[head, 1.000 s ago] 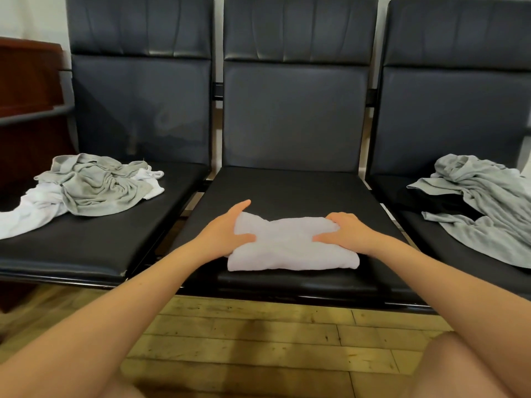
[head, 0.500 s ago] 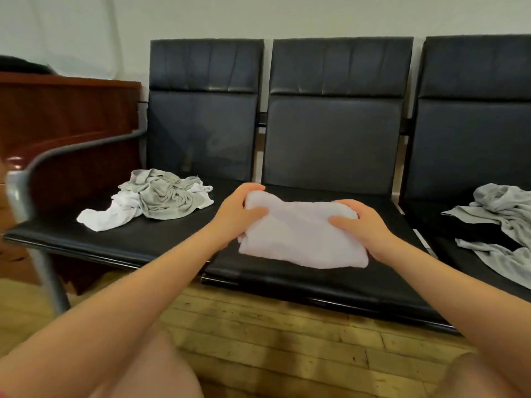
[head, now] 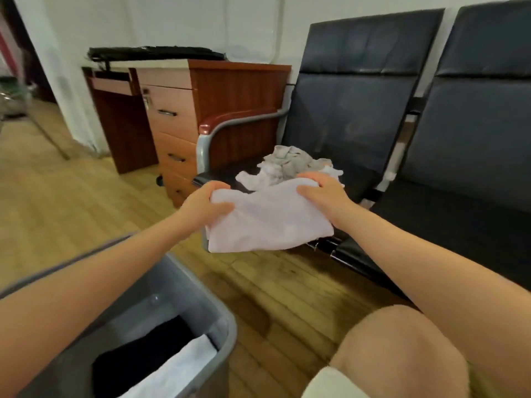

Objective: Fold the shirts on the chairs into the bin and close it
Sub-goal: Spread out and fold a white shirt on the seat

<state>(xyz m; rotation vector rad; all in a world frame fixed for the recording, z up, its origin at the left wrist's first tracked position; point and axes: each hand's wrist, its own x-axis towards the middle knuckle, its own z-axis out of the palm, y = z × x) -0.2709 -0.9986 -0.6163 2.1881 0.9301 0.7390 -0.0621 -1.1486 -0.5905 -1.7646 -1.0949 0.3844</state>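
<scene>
Your fingers curl around both ends of a folded white shirt (head: 267,218), thumbs pinching down on top: your left hand (head: 202,206) grips its left end, your right hand (head: 323,196) its right, and the bundle hangs in the air just off the front edge of the left chair (head: 359,179), touching nothing else. Down by your left forearm stands the open grey bin (head: 212,305), its lid nowhere in view, with a dark garment (head: 143,354) and a white one (head: 178,369) already lying inside. A crumpled pile of grey and white shirts (head: 293,165) waits unfolded on the left chair's seat, toward its front left corner. By this evidence the job is partly done: this shirt has yet to go in, the pile remains, and the bin stands unclosed.
</scene>
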